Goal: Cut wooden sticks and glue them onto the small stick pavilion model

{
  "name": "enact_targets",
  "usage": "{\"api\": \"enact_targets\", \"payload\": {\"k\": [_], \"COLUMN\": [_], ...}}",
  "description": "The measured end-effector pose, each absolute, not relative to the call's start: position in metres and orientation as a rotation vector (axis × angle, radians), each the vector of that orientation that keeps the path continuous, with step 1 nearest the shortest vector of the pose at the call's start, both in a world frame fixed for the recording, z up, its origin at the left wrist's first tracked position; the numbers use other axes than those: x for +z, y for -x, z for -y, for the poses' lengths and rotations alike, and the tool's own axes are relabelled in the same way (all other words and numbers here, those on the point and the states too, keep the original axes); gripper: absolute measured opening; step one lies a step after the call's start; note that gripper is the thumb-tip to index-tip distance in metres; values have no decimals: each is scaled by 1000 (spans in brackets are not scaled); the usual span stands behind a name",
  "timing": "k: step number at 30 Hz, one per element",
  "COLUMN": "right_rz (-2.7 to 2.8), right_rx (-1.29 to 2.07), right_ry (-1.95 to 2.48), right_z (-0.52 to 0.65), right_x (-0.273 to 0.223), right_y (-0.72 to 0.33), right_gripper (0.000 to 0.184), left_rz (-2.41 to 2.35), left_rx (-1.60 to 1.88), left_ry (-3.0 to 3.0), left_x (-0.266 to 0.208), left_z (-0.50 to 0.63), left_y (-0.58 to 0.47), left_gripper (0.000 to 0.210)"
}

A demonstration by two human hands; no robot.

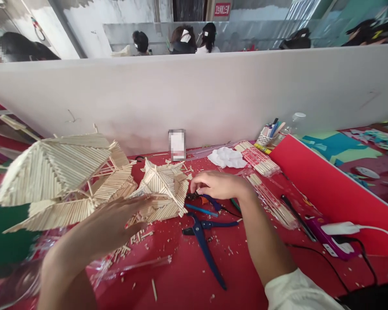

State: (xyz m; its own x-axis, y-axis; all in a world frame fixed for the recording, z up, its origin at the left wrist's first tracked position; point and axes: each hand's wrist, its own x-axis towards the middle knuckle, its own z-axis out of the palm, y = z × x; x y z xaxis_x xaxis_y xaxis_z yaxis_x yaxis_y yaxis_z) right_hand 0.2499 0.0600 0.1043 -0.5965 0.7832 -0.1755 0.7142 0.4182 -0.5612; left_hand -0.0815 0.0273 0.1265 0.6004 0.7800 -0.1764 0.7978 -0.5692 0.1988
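Observation:
A small pavilion-like model (161, 185) made of thin wooden sticks stands on the red tabletop in front of me. My left hand (123, 217) reaches over its near left side, fingers stretched out and the thumb apart below; whether the fingertips touch the roof I cannot tell. At the model's right edge, my right hand (215, 184) has its fingers curled and pinched; anything between the fingertips is hidden. Below it lie a blue-handled glue gun (211, 202), partly covered, and a light blue stick (202, 210). Blue-handled cutters (198, 234) rest nearer to me with their handles spread.
On the left rises a larger stick-built roof model (61, 168). Bundles of sticks (260, 161), white tissue (228, 157), a pen cup (267, 134) and a purple power strip (331, 237) with cables lie right. A white partition (181, 94) stands behind; people sit beyond it.

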Motion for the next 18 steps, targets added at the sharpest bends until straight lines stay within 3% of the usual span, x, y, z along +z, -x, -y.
{"api": "enact_targets", "payload": {"k": [4,9,14,18], "right_rz": [2661,2697,2627,2592], "right_rx": [747,811,800,790], "right_ry": [1695,1729,1781,1843], "right_z": [-69,-82,-83,-82], "right_x": [85,65,62,63], "right_y": [-254,-246,-250,-257], "right_gripper": [45,62,60,43], "left_rz": [-1277,-1281,-1296,-1349], "left_rx": [-113,-37,-80,-201], "left_ry": [-2569,-2620,-2621,-2590], "left_x": [128,120,120,124], "left_z": [-27,-30,-29,-30], "left_y": [77,74,70,68], "left_gripper": [57,55,56,59]}}
